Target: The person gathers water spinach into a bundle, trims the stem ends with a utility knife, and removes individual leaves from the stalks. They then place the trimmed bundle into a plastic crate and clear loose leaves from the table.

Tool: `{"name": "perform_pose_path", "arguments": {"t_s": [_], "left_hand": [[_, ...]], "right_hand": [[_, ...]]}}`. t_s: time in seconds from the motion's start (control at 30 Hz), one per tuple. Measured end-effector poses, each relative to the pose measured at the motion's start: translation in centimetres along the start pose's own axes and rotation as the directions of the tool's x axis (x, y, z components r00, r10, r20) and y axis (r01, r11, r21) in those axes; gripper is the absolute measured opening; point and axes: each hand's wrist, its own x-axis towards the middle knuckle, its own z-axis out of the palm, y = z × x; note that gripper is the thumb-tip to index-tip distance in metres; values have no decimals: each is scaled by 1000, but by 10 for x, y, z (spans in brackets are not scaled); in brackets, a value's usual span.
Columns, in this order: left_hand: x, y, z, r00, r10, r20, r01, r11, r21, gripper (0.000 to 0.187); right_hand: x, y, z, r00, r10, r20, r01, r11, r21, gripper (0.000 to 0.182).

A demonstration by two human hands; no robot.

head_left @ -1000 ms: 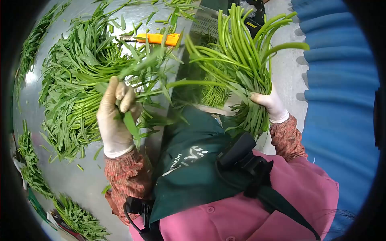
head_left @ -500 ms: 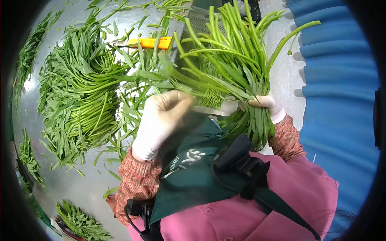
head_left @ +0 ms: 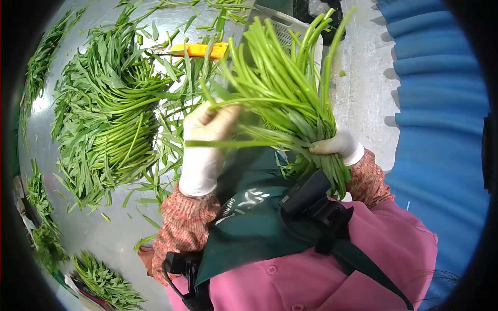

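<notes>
My right hand point(head_left: 337, 146), in a white glove, is wrapped round the leafy part of a bunch of water spinach point(head_left: 290, 78). The bunch's thick green stems fan up and to the left, and leaves hang below the fist. At the left of the bunch, my gloved left hand point(head_left: 212, 124) is closed in a pinch on a water spinach stem point(head_left: 225, 102); its fingertips are partly blurred. Another loose stem point(head_left: 228, 144) sticks out leftward across the left wrist. A yellow-handled knife point(head_left: 202, 50) lies on the table above the left hand.
A large pile of water spinach point(head_left: 109, 114) lies on the metal table point(head_left: 83, 228) at left, among scattered leaves and stem bits. Smaller bunches point(head_left: 106, 280) lie along the left side. A pale plastic basket point(head_left: 282, 26) stands behind the held bunch. Blue curtain-like sheeting point(head_left: 441, 129) hangs at right.
The held bunch has shifted slightly left and down with my right hand. My left hand has moved up a little, and a stem now stretches left across its wrist.
</notes>
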Motion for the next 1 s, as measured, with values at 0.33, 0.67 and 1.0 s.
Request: {"name": "perform_pose_path", "arguments": {"t_s": [0.33, 0.67, 1.0], "left_hand": [[18, 27, -51, 916, 223, -334, -346, 860, -375, 10], [8, -1, -45, 995, 65, -78, -59, 995, 82, 25], [1, -23, -15, 972, -99, 212, 182, 886, -425, 22]], "right_hand": [[-5, 3, -16, 999, 46, 14, -46, 998, 35, 91], [0, 4, -16, 995, 62, 73, -63, 998, 18, 90], [10, 7, -14, 994, 10, 106, 7, 987, -159, 91]]}}
